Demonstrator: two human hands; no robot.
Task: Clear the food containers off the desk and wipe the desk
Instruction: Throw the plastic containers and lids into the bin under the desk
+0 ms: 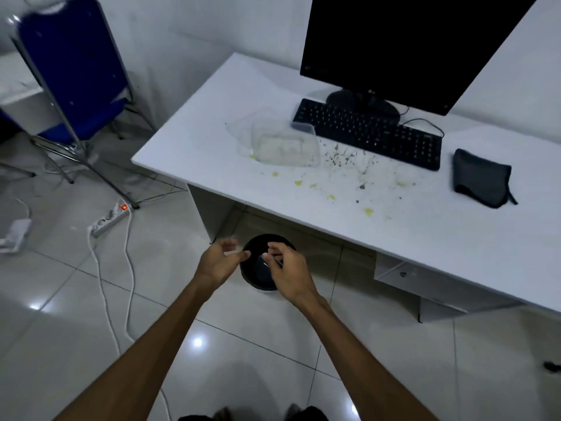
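Both hands are hovering over a black bin point(260, 270) on the floor under the desk edge. The left hand point(219, 262) is loosely curled, holding nothing visible. The right hand point(287, 270) is hiding its fingertips, so its grip is unclear. Farther off, blurred clear food containers point(280, 144) are lying on the crumb-strewn desk point(394, 232), beside a keyboard point(370, 133).

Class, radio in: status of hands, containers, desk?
Both hands, left and right, over bin, holding nothing. Clear container on desk. Crumbs unwiped. Cloth untouched.
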